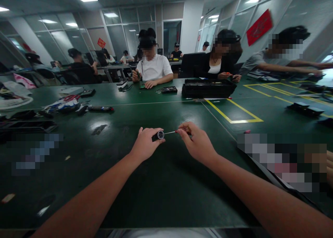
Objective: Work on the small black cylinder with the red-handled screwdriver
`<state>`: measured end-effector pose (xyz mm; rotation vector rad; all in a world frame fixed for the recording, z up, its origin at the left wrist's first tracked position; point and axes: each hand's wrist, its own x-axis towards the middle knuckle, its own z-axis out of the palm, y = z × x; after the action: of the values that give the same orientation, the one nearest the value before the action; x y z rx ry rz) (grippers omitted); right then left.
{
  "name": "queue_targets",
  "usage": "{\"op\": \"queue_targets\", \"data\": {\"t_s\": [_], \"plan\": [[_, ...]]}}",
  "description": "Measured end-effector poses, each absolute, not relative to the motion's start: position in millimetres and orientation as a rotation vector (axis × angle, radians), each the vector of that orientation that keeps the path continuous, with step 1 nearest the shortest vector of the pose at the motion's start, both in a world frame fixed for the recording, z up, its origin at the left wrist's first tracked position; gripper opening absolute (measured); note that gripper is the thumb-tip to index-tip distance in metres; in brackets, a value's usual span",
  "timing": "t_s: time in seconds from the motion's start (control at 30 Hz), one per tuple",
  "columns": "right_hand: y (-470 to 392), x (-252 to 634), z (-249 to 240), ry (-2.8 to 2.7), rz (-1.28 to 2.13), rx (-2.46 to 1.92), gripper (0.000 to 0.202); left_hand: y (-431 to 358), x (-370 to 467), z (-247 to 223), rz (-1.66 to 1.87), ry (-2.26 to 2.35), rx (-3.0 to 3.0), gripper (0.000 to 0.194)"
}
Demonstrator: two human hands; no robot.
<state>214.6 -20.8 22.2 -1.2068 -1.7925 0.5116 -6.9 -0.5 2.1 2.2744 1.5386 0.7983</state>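
Just above the green table (pixel 166 182), my left hand (pixel 146 142) is closed around a small dark cylinder (pixel 160 135) whose round, silvery end faces me. My right hand (pixel 194 139) pinches a thin screwdriver (pixel 170 132) by its red handle. The metal shaft points left, and its tip reaches the cylinder's right side. Whether the tip sits in a screw or only touches the side is too small to tell. My right fingers hide most of the handle.
A long black casing (pixel 209 88) stands ahead to the right, near yellow tape (pixel 247 120). Tools and cables (pixel 67 104) lie at left, beside a black tray (pixel 28 126). Across the table, a person in a white shirt (pixel 156 68) handles a green board.
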Motion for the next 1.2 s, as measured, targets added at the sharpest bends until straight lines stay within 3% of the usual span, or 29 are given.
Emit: {"op": "queue_targets", "data": {"t_s": [0.1,0.23,0.5,0.83,1.07,1.2], "plan": [[-23,214,23,-1.796,0.527,-1.208,0.022,-1,-6,1,0.787,1.523,2.282,0.035],[-22,215,25,-1.785,0.523,-1.277,0.042,-1,-4,-1,0.781,1.511,2.297,0.036],[-24,215,20,-1.715,0.651,-1.164,0.025,-2,-4,0,0.780,1.509,2.294,0.035],[-23,211,18,-1.587,0.751,-1.127,0.021,-3,-4,0,0.771,1.530,2.279,0.034],[-3,213,11,-1.065,1.226,-0.994,0.029,-4,-5,8,0.862,1.481,2.441,0.034],[6,216,4,-0.986,1.196,-1.002,0.027,1,-9,7,0.798,1.598,2.394,0.033]]}}
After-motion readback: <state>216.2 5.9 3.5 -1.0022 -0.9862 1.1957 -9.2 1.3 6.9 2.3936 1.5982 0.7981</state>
